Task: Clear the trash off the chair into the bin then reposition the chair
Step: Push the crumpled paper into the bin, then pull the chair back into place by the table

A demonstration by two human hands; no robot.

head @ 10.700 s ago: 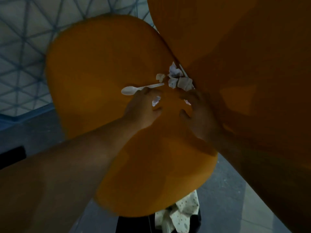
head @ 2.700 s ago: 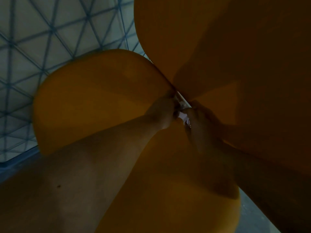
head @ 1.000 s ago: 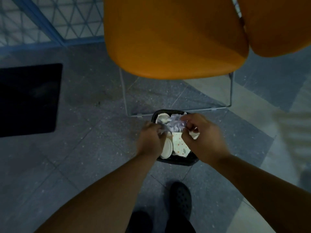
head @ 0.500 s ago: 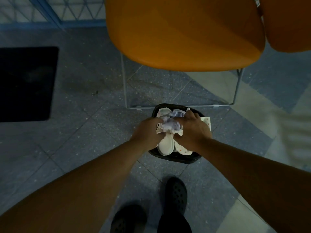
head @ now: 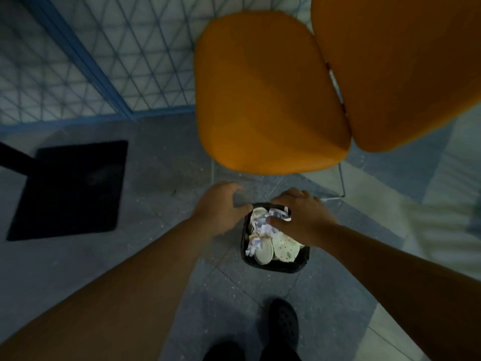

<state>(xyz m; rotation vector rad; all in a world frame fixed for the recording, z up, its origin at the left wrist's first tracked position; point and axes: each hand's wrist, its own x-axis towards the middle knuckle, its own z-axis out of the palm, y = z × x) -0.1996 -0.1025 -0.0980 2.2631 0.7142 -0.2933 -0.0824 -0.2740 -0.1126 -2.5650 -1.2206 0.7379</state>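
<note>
The orange chair [head: 265, 95] stands ahead of me, its seat bare, its backrest [head: 395, 63] at upper right. A small black bin [head: 276, 267] sits on the floor just in front of the chair, filled with crumpled white paper, a white spoon and spotted wrappers [head: 270, 241]. My left hand [head: 218, 207] hovers at the bin's far left rim, fingers loosely spread and holding nothing. My right hand [head: 304, 217] hangs over the bin's top, fingers relaxed, thumb near the crumpled paper, holding nothing.
A thin metal chair leg frame [head: 342, 183] runs beside the bin. A black floor mat [head: 70, 188] lies at left. A blue lattice wall [head: 117, 61] closes the far side. My black shoe [head: 283, 324] stands just behind the bin on grey tiles.
Both hands held crumpled paper over the bin half a second ago; they have let it go into the bin and opened, the left drawing away to the left.
</note>
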